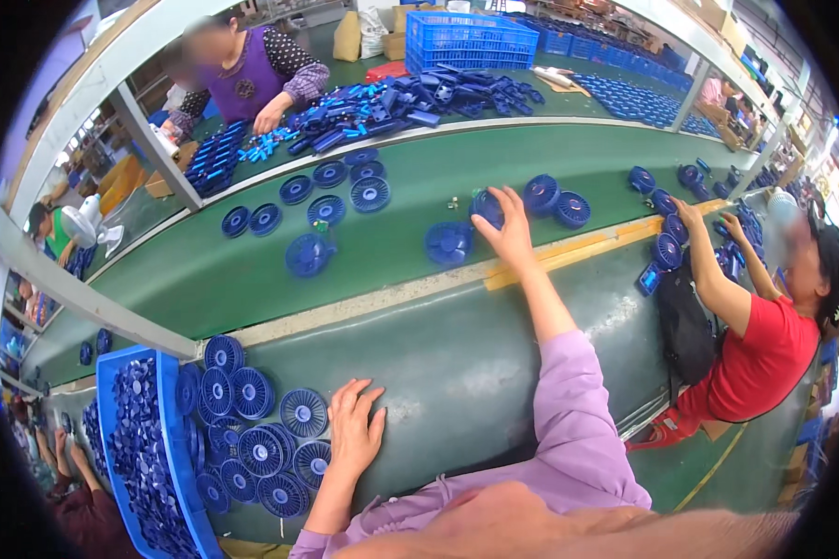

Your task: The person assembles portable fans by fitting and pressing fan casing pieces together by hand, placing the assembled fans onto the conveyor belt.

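My right hand [505,231] reaches over the green conveyor belt [382,270], thumb and fingers around a round blue fan housing [486,207]. Just left of it lies another blue fan housing [448,243], and two more round parts [557,200] sit to its right. Palm down, my left hand [352,430] lies on the dark work surface with fingers apart, holding nothing. Beside that hand is a pile of round blue fan grilles [261,451], ribbed like wheels; the nearest grille [313,461] is close to the wrist.
A blue bin [179,438] of small blue pieces stands at left. Further along the belt are a blue housing [309,254] and several grilles [326,211]. Wooden strips [569,248] edge the belt. A co-worker in red [764,345] handles parts at right; another person [247,74] works across the belt.
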The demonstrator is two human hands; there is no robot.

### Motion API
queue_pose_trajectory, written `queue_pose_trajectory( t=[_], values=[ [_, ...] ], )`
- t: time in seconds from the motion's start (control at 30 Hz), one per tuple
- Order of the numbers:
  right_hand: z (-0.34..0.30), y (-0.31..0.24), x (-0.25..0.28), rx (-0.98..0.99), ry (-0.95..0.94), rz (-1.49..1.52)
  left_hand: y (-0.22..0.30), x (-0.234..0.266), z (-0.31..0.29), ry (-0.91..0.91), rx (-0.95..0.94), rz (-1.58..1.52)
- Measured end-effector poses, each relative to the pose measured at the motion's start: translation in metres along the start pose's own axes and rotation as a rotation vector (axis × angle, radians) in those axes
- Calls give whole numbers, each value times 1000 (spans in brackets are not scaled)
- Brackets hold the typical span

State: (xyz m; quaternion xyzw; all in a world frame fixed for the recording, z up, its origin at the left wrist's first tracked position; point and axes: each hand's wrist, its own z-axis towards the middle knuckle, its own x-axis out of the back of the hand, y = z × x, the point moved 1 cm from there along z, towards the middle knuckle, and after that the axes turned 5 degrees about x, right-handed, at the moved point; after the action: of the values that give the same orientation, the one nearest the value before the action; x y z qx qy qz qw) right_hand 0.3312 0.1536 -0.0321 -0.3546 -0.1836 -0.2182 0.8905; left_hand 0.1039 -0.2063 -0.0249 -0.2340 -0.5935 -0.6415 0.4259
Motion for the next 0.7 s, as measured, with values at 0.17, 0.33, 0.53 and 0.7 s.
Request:
queue_pose_trajectory(
  t=[0.17,0.33,0.53,0.7],
  values=[
    [-29,-44,-34,80,-359,-53,-2,1,0,12,5,18],
    [-30,-55,-39,56,-290,-64,-6,-3,-1,34,-37,3],
    [-60,-145,-43,303,-693,364,-2,5,-3,260,73,-83],
    [-62,-194,-57,326,-1154,778,-1,10,-12,361,22,-19]
  ],
)
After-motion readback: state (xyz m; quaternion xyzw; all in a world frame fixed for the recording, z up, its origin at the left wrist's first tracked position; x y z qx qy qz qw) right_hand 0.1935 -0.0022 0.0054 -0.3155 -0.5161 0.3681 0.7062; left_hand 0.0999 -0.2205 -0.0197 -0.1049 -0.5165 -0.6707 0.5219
